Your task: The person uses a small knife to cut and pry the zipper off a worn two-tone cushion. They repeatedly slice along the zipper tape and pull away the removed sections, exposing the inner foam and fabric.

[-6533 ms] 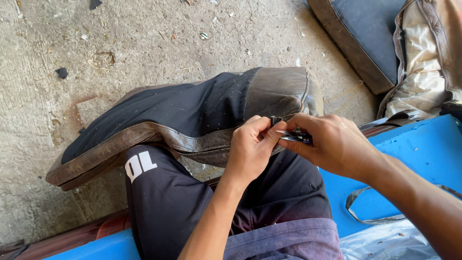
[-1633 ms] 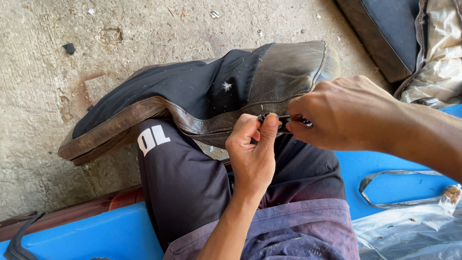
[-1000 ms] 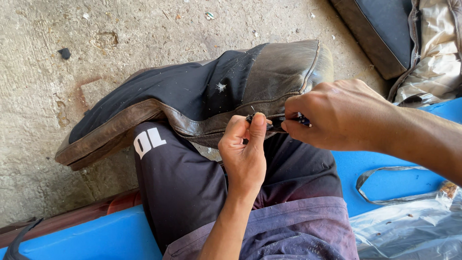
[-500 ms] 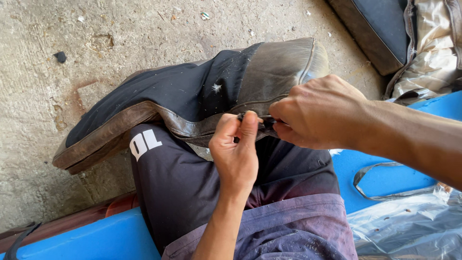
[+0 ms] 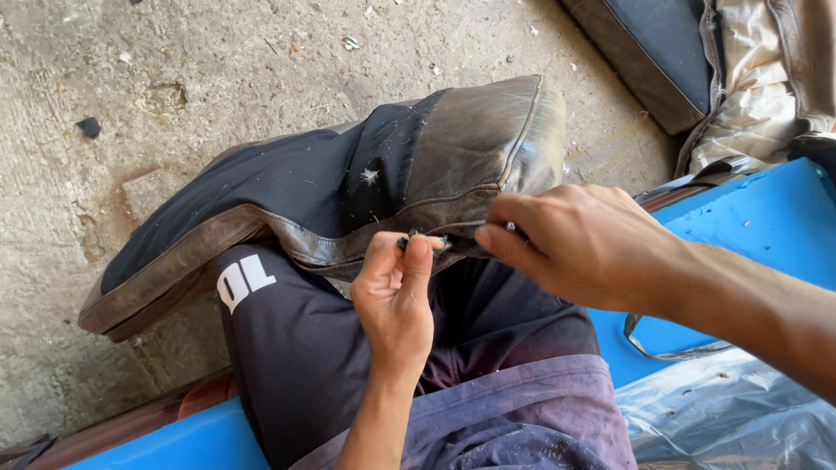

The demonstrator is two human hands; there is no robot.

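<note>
Fingers of the left hand and right hand pinch the lower seam of the dark leather seat cushion resting across the knee. Blue board and clear plastic sheet lie alongside.

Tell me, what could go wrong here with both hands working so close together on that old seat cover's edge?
1. The left hand pinches the seam right beside a small dark tool in the right hand; a slip could nick the left fingertips.
2. The worn seat cushion rests only on the person's knee and might slide off toward the concrete floor.
3. Its cracked leather edge could tear further under pulling.
</note>
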